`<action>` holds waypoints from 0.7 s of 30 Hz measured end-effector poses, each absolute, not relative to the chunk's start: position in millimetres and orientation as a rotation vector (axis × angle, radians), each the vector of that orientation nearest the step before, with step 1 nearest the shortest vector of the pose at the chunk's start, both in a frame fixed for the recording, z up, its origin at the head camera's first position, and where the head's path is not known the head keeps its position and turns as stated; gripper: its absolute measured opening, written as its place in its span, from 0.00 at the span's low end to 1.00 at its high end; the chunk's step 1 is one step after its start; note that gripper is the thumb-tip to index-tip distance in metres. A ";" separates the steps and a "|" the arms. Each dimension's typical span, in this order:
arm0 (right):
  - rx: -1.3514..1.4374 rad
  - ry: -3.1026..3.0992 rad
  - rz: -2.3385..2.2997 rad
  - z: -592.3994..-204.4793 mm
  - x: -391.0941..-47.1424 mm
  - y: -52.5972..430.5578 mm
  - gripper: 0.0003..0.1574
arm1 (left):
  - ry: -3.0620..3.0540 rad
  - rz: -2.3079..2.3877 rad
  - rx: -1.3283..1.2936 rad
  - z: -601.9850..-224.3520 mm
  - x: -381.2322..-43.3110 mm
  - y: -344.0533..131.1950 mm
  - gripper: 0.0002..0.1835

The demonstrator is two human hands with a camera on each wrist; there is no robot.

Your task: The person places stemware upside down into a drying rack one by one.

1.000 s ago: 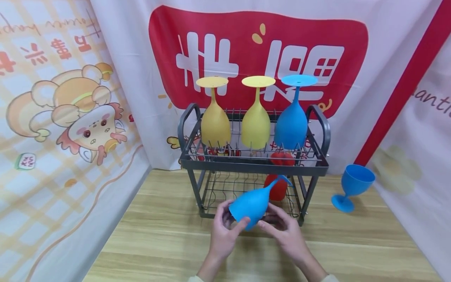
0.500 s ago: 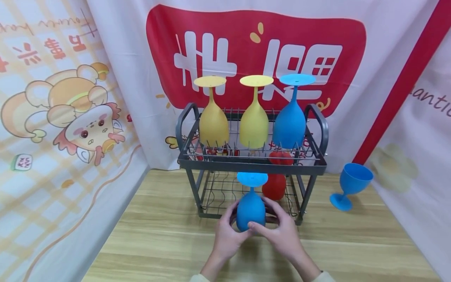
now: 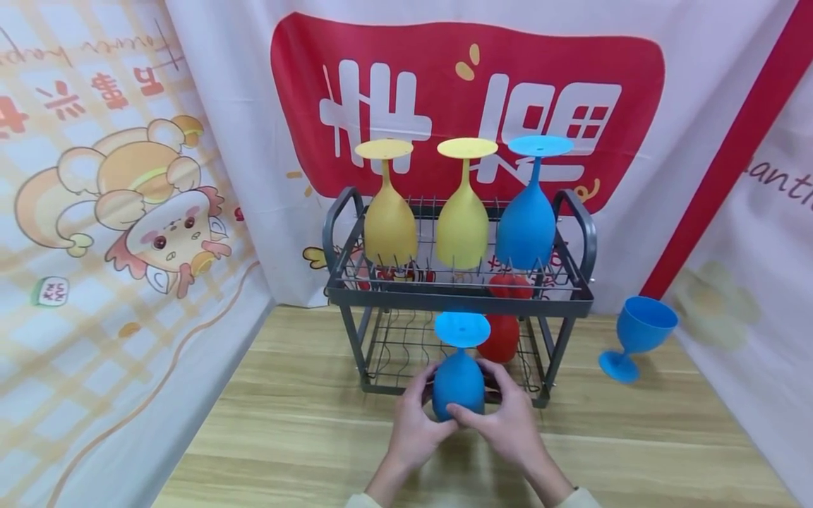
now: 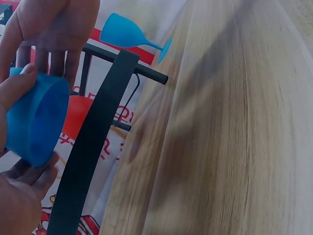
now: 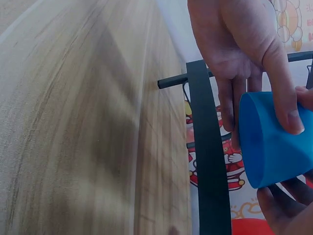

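A blue plastic goblet [image 3: 459,388] is held upside down in front of the rack's lower tier, its round foot facing up. My left hand [image 3: 413,427] grips the bowl from the left and my right hand [image 3: 508,427] from the right, both thumbs on the near side. Fingers wrap behind the bowl and are partly hidden in the head view. The goblet's open rim [image 4: 49,120] shows in the left wrist view, above the wooden table. In the right wrist view the same blue bowl [image 5: 281,142] lies between the fingers of both hands.
A dark two-tier wire rack [image 3: 457,300] stands on the wooden table [image 3: 286,437]. Its top holds two yellow goblets [image 3: 389,222] and a blue one [image 3: 526,226], all inverted. A red goblet [image 3: 500,339] sits on the lower tier. Another blue goblet [image 3: 644,324] stands upright at the right.
The blue goblet has swung from a slant, foot toward the upper right, to upside down with its foot up. My right thumb has shifted left across the bowl.
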State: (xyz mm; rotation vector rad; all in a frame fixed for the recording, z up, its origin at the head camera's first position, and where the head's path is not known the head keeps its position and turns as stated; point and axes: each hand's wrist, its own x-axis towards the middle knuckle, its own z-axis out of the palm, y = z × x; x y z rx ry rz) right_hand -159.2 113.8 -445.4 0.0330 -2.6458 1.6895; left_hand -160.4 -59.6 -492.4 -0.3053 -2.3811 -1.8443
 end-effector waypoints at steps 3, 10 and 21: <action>0.051 -2.629 1.660 -447.8 -157.0 115.1 0.53 | -2.419 -1.878 -0.373 -493.5 -159.5 -64.2 0.46; 0.050 -2.599 1.624 -451.1 -153.8 117.8 0.52 | -2.226 -1.919 -0.331 -499.9 -155.8 -86.4 0.34; 0.040 -2.591 1.654 -457.2 -147.8 126.6 0.52 | -1.908 -1.786 0.515 -511.0 -179.6 -135.9 0.32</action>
